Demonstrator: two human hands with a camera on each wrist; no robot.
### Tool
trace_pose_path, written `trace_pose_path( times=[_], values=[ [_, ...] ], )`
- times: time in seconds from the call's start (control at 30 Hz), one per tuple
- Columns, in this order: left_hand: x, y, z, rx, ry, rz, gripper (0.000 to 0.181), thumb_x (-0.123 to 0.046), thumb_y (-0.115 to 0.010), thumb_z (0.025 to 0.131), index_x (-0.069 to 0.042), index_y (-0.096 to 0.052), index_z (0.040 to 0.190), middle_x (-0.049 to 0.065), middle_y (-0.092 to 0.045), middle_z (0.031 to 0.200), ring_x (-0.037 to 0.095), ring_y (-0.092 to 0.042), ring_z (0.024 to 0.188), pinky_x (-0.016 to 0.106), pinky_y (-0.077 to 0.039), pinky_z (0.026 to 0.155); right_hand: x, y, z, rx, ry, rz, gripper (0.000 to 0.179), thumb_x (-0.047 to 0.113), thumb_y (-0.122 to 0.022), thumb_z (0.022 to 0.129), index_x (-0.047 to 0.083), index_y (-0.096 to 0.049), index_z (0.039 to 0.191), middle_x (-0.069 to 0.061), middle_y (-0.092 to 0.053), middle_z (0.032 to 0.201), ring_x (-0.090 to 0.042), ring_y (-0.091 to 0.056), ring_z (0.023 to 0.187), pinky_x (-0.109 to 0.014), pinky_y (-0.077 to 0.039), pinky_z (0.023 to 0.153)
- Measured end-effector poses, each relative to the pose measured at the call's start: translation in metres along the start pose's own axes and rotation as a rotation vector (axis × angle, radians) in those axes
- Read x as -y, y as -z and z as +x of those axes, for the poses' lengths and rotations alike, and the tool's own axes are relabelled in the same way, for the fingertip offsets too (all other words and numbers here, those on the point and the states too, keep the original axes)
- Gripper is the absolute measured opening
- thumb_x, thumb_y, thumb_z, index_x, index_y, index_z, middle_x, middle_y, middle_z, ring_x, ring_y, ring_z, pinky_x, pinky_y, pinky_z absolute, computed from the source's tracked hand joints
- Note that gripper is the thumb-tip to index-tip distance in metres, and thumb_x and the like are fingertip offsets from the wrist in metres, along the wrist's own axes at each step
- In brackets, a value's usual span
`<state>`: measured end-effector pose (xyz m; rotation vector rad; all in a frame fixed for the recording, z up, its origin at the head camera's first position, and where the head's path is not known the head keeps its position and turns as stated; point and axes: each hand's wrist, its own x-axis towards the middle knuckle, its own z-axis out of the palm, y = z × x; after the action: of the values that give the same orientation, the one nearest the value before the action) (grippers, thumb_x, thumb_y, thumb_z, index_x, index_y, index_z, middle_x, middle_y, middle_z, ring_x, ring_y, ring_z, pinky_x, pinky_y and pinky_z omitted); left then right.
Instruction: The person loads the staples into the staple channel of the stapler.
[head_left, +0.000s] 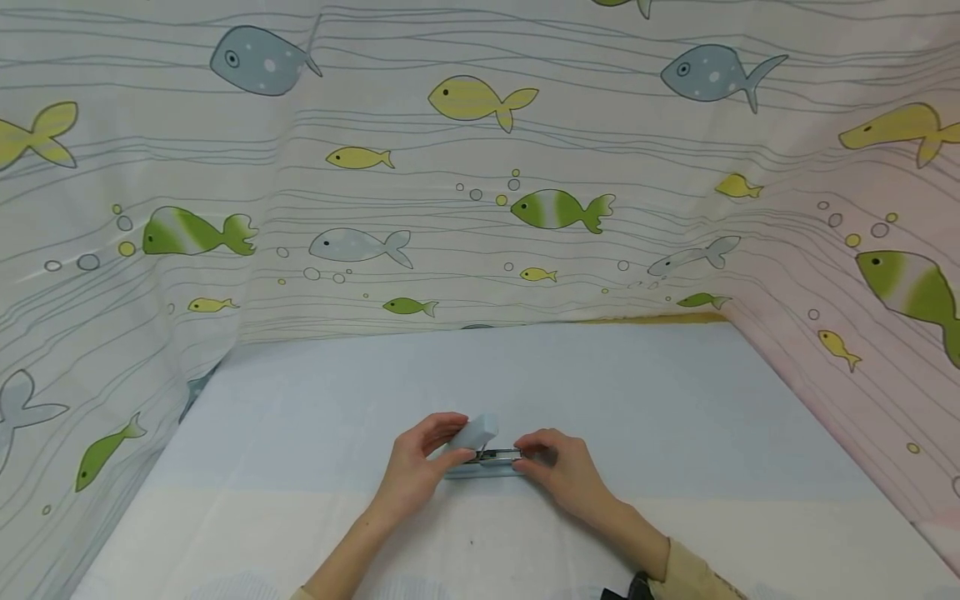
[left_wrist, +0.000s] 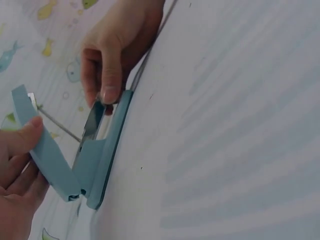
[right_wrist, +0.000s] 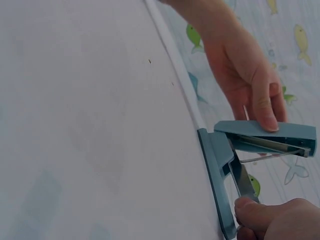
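Observation:
A light blue stapler [head_left: 483, 472] stands on the table with its top cover [left_wrist: 52, 160] swung up, away from the base [right_wrist: 214, 172]. My left hand [head_left: 416, 467] grips the raised cover, thumb on one side and fingers on the other. At the front end of the metal staple magazine [left_wrist: 93, 121], my right hand [head_left: 570, 477] pinches the tip between thumb and fingers. A thin metal rod [right_wrist: 270, 157] runs between the cover and the magazine. Whether staples lie in the magazine cannot be made out.
The table [head_left: 637, 400] has a pale blue and white covering with a few dark specks. A fish-print curtain [head_left: 450, 200] encloses the back and both sides. By the right sleeve is a black object [head_left: 636, 587], partly cut off.

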<state>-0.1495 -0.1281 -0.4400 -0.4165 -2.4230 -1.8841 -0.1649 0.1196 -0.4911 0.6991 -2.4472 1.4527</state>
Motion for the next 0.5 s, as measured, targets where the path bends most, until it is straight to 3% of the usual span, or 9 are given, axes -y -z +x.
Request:
trace_pose_path(
  times=[0.5],
  values=[
    [0.0023,-0.0037,0.0020,0.002,0.025,-0.001,0.045,-0.009,-0.082,0.081,-0.007,-0.065,0.123,0.002,-0.069,0.123,0.021,-0.065,0.116,0.035,-0.047,0.107,0.0030,0.0004,0.0010,0.007,0.002,-0.010,0.024,0.015,-0.083,0.081,0.012,-0.074,0.104,0.005,-0.072,0.095,-0.013,-0.066,0.085,-0.028,-0.056,0.077]
  ],
)
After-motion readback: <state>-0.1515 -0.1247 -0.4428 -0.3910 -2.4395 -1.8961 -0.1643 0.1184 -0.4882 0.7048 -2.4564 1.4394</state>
